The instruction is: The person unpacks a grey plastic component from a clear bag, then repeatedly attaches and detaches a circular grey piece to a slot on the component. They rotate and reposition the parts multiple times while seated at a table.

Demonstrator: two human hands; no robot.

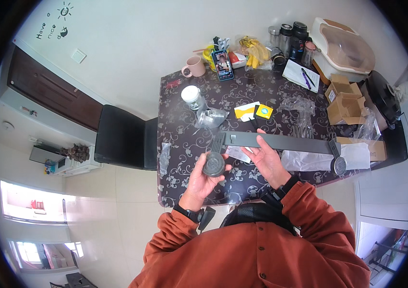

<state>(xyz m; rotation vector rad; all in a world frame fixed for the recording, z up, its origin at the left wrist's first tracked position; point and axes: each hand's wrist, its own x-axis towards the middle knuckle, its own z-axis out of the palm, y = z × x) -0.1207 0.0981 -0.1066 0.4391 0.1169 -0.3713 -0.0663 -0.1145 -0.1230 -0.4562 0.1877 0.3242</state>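
Observation:
Above the table's near side I hold a long dark grey bar (290, 143) with a short ribbed arm and a round pad at each end; its exact kind is unclear. My left hand (200, 181) is closed around the left round pad (213, 164), fingers curled about its edge. My right hand (270, 165) grips the bar left of its middle, thumb and fingers at its lower and upper edges. Out to the right hangs the other round pad (339, 166), touched by neither hand. Beneath the bar a small pale printed sheet (238, 153) is partly covered.
A white-lidded jar (192, 96) stands beside crumpled clear plastic (211, 117). Yellow-and-white cards (247, 111) lie mid-table. Opened cardboard boxes (345, 103) and a white wrapping sheet (305, 162) are at right. Behind are a propped phone (222, 66), bananas (257, 52), a pink mug (194, 66) and bottles (298, 41).

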